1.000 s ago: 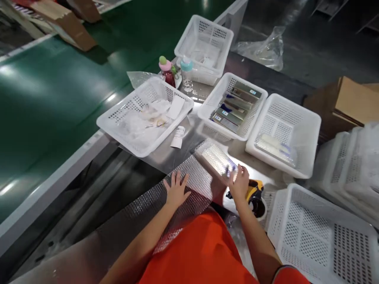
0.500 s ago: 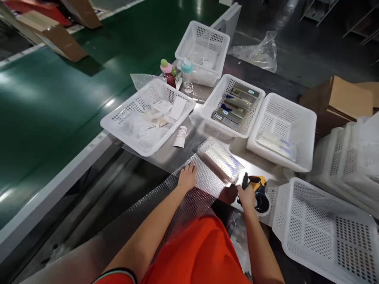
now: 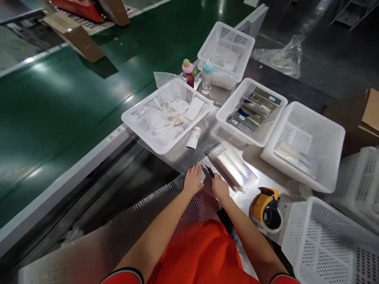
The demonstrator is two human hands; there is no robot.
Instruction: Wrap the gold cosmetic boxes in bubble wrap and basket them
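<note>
Over my remote view I saw the metal table bearing a bubble-wrapped bundle, an orange tape dispenser and a curled paper label. Part of a bubble-wrap sheet lay across it and ran off the near edge. Farther back, I made out white baskets and a teal-capped bottle.

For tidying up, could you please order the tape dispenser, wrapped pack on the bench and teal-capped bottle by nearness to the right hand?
1. Wrapped pack, ahead-right
2. Tape dispenser, right side
3. Teal-capped bottle, far ahead
</note>
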